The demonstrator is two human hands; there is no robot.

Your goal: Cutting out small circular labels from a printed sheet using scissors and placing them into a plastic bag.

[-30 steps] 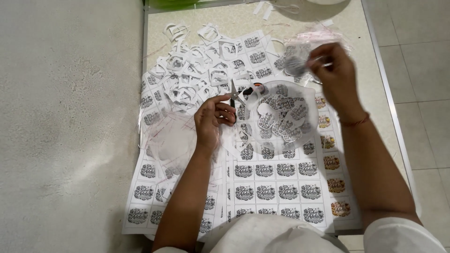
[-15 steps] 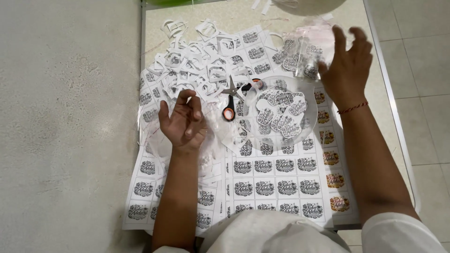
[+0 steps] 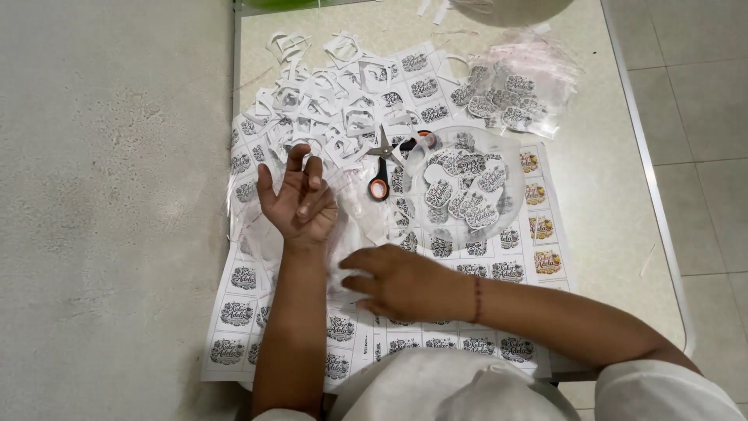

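My left hand [image 3: 298, 201] is raised palm up over the left part of the printed sticker sheets [image 3: 241, 312], fingers spread and holding nothing. My right hand [image 3: 401, 282] reaches leftward across the sheets, fingers apart, touching thin clear plastic next to my left wrist. Scissors with orange and black handles [image 3: 383, 164] lie on the sheets beyond both hands. To their right, a clear round lid or plate [image 3: 499, 156] holds several cut-out stickers [image 3: 466, 196].
A heap of white paper offcuts [image 3: 327, 101] covers the far left of the small table [image 3: 608, 187]. A clear plastic bag with more cut stickers [image 3: 514, 93] lies at the far right. Grey floor is at left, tiles at right.
My right hand came down from the far plastic bag to the near sheets beside my left wrist. My left hand, having let go of the scissors, stays raised, open.
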